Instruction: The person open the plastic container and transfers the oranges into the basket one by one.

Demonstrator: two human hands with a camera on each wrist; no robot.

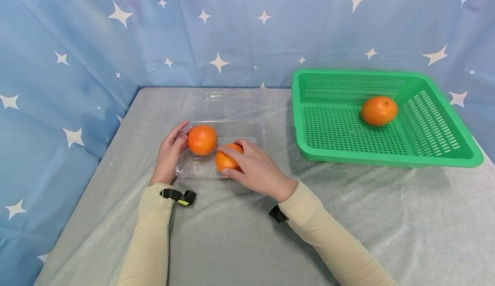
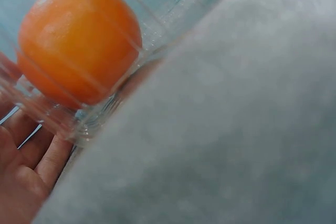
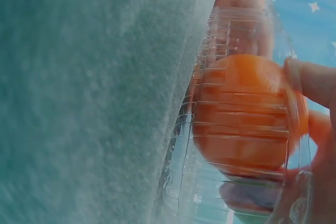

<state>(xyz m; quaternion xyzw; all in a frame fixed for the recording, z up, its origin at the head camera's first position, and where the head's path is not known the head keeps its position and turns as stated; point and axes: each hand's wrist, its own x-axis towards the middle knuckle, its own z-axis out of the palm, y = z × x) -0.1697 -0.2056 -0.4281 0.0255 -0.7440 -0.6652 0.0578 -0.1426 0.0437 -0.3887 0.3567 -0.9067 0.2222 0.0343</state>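
Observation:
A clear plastic box point(image 1: 243, 128) lies on the table with its lid point(image 1: 228, 105) folded back behind it. In its left part sits a round, glossy orange point(image 1: 203, 140), seen through the plastic in the left wrist view. My left hand point(image 1: 167, 157) rests along the box's left wall beside that orange, fingers extended. With thumb and fingers, my right hand point(image 1: 258, 168) grips a second orange point(image 1: 225, 162) in the front middle of the box. The right wrist view shows this orange point(image 3: 239, 114) behind the ribbed wall, fingertips over its top.
On the right stands a green slotted basket point(image 1: 359, 157) with one orange point(image 1: 379, 111) in it. Grey cloth point(image 1: 220, 238) covers the table. A blue star-patterned curtain point(image 1: 247, 32) hangs at the back and left.

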